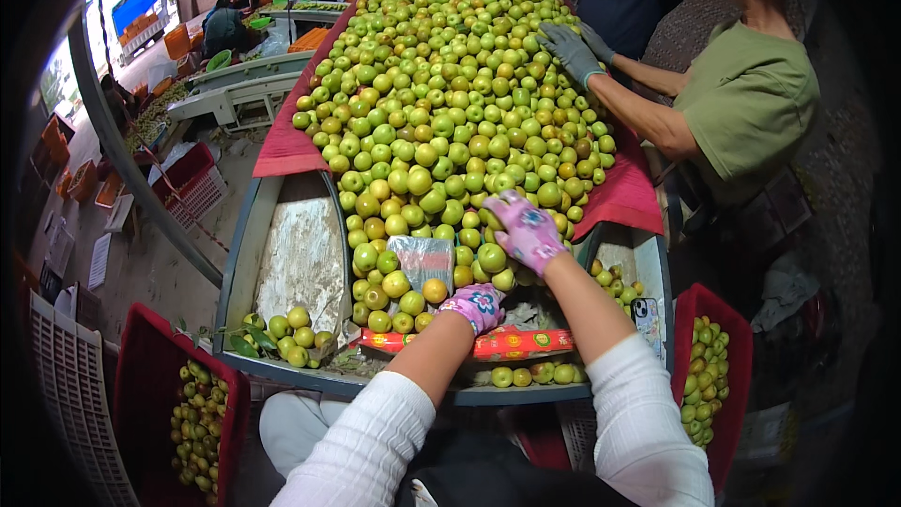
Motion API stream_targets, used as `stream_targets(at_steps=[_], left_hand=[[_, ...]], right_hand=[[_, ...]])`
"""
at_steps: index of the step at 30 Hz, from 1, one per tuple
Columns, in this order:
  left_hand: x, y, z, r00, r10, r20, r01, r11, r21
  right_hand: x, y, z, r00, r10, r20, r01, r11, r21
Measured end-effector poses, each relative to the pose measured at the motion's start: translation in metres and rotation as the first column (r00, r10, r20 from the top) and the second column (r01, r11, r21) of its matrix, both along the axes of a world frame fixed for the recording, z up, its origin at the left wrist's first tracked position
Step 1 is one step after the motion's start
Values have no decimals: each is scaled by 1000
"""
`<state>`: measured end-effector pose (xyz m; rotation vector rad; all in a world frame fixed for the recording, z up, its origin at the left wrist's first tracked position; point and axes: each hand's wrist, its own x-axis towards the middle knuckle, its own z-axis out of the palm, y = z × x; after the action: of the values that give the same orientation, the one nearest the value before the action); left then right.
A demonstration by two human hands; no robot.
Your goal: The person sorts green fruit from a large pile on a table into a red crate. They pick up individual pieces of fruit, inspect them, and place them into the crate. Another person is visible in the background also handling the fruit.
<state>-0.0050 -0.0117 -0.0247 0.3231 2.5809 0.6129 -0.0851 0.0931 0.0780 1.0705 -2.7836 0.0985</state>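
A large heap of round green fruit (450, 84), some with brown patches, slopes down a sorting table towards me. My right hand (529, 229), in a pink floral glove, rests on the heap's lower part with its fingers spread over the fruit. Nearer to me, my left hand (477, 306) wears a matching glove and reaches in at the lowest fruit; its fingertips are hidden. Just beyond it lies a plastic-wrapped package (424, 260) among the fruit. Below the hands, a red printed wrapper strip (521, 343) runs along the table's front, partly covered by my left forearm.
A red crate (236, 394) holding fruit stands at left, another crate (739, 366) at right. A phone (646, 317) lies in the right side channel. Loose fruit with leaves (299, 334) sits in the left channel. At right, a co-worker's gloved hands (574, 49) touch the heap.
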Motion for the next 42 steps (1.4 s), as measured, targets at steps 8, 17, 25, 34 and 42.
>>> stream_targets(at_steps=[8, 17, 25, 34, 42], left_hand=[[-6, -3, -20, 986, -83, -144, 73, 995, -71], [2, -1, 11, 996, -70, -47, 73, 996, 53], [2, -1, 6, 997, -63, -42, 64, 997, 35], [-2, -7, -9, 977, -126, -170, 128, 992, 0], [1, -2, 0, 995, -63, -84, 69, 995, 73]], right_hand=[[63, 207, 9, 906, -361, -222, 237, 866, -441], [203, 424, -14, 434, -889, -145, 844, 458, -279], [215, 409, -54, 542, -810, -223, 823, 565, -54], [220, 423, -63, 516, -814, -266, 856, 476, 203], [243, 463, -54, 290, -935, -206, 945, 246, 214]])
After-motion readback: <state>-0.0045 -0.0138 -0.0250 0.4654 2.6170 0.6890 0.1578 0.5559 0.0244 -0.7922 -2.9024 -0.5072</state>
